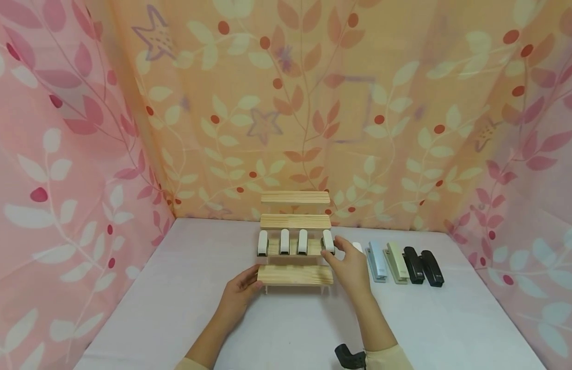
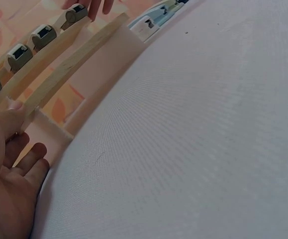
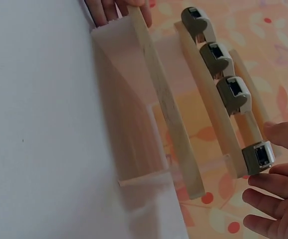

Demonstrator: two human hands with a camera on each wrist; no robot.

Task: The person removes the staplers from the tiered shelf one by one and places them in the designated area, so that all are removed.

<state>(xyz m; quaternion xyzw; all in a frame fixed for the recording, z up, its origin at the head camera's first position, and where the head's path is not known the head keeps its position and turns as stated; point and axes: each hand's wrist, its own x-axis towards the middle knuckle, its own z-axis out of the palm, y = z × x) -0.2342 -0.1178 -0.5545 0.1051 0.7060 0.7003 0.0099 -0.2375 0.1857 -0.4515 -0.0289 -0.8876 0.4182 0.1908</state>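
Observation:
A tiered rack with pale wooden boards (image 1: 295, 275) and clear or whitish side supports stands on the table. My left hand (image 1: 241, 290) pinches the left end of its lowest board, thumb on top and a finger beneath. Along the second board stand several white-topped staplers, among them the leftmost stapler (image 1: 262, 243) and two in the middle (image 1: 284, 241). At that board's right end, my right hand (image 1: 352, 270) holds the rightmost stapler (image 1: 328, 241) between thumb and fingers. In the right wrist view this stapler (image 3: 258, 158) is seated at the board's end, fingertips against it.
To the right of the rack, a row of staplers lies on the white cloth: a partly hidden white one, a light blue stapler (image 1: 377, 262), a pale green stapler (image 1: 397, 262) and two black staplers (image 1: 432, 269). Patterned curtains (image 1: 286, 113) enclose the table's back and sides.

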